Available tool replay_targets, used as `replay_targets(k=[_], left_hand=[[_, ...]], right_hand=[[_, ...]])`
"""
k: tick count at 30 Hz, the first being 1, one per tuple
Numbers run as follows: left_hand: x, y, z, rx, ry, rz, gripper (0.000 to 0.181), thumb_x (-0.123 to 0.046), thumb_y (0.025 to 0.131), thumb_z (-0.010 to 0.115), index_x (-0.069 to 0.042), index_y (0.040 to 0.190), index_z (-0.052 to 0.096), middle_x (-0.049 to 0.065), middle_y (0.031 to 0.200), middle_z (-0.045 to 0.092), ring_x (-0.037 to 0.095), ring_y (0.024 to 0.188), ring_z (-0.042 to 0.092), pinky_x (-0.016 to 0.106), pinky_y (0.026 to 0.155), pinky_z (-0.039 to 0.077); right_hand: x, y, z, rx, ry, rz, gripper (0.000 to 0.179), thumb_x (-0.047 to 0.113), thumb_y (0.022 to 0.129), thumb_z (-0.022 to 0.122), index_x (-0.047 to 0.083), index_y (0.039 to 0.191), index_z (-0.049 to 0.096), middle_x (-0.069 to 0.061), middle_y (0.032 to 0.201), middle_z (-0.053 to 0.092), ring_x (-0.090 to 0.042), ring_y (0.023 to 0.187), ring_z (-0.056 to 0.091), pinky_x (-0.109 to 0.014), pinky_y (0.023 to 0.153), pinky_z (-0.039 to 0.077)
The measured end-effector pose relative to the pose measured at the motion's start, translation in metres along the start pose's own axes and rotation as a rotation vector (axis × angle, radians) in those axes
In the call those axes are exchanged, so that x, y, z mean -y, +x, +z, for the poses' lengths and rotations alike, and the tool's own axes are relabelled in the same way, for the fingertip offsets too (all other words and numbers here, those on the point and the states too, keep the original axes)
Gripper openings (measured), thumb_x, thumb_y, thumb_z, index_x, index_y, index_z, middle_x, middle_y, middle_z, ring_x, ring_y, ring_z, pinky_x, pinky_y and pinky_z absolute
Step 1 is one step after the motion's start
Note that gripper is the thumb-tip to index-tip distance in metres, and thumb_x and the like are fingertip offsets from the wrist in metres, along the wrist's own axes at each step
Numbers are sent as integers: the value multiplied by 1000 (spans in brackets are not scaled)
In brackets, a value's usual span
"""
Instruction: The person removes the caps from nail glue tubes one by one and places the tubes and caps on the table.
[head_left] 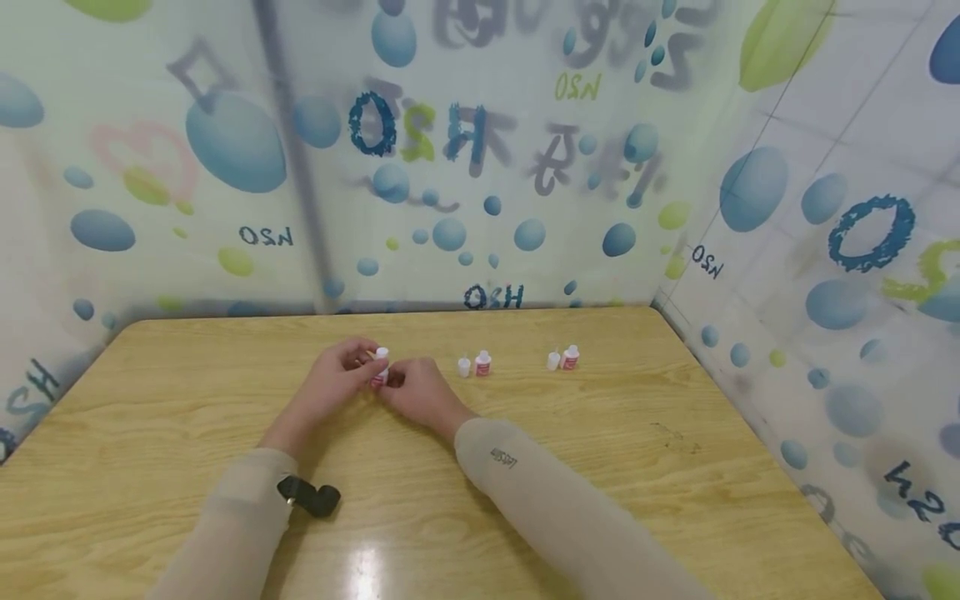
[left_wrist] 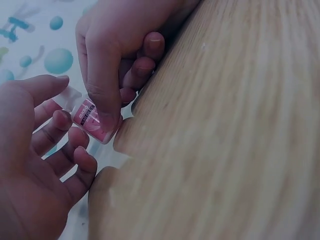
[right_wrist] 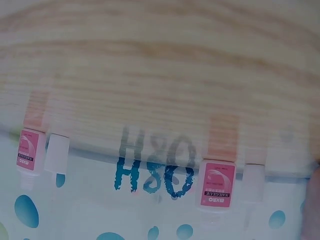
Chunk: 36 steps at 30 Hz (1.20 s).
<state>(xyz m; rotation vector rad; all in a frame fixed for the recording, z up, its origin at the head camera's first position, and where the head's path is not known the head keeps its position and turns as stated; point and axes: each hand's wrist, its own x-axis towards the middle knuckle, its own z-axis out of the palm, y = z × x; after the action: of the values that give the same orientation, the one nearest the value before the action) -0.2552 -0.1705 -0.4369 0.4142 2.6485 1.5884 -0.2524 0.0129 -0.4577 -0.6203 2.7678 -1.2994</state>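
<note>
A small nail glue bottle [head_left: 380, 379] with a pink label is held between both hands at the left of the table's middle. My left hand [head_left: 341, 372] pinches its white cap [left_wrist: 69, 97] between thumb and fingertips, while the other fingers are loosely bent. Thumb and fingers of my right hand [head_left: 420, 390] grip the bottle's body lower down, partly covering the label. In the left wrist view the bottle leans, cap toward the left hand. Cap and bottle are together there. Whether the bottle's base touches the table cannot be told.
Right of the hands stand two more nail glue bottles, one nearer [head_left: 483, 364] and one farther right [head_left: 570, 358]. Beside each is a separate white cap [head_left: 463, 367] with a thin stem upward. A patterned curtain [head_left: 450, 208] hangs behind the wooden table [head_left: 600, 467].
</note>
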Motion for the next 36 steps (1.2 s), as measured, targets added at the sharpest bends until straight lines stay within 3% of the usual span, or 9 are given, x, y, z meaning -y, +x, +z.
replay_targets(k=[8, 18, 36], left_hand=[[-5, 0, 1, -7, 21, 0, 37, -29, 103, 71, -2, 129, 66, 11, 97, 70, 16, 86, 62, 24, 74, 50], [-7, -1, -4, -14, 17, -19, 37, -34, 103, 71, -5, 126, 66, 6, 97, 70, 16, 88, 61, 25, 75, 51], [-9, -2, -5, -12, 34, -42, 38, -37, 103, 71, -6, 126, 66, 10, 104, 71, 23, 95, 59, 26, 76, 49]], right_hand=[[-1, 0, 0, -11, 12, 36, 17, 27, 99, 75, 14, 105, 84, 1, 96, 83, -1, 85, 71, -19, 84, 57], [1, 1, 2, -4, 11, 44, 20, 29, 100, 75, 14, 109, 83, 1, 102, 83, -4, 94, 74, -21, 88, 58], [0, 1, 2, 2, 20, 50, 18, 27, 100, 75, 13, 108, 84, 2, 98, 83, -2, 88, 71, -20, 84, 57]])
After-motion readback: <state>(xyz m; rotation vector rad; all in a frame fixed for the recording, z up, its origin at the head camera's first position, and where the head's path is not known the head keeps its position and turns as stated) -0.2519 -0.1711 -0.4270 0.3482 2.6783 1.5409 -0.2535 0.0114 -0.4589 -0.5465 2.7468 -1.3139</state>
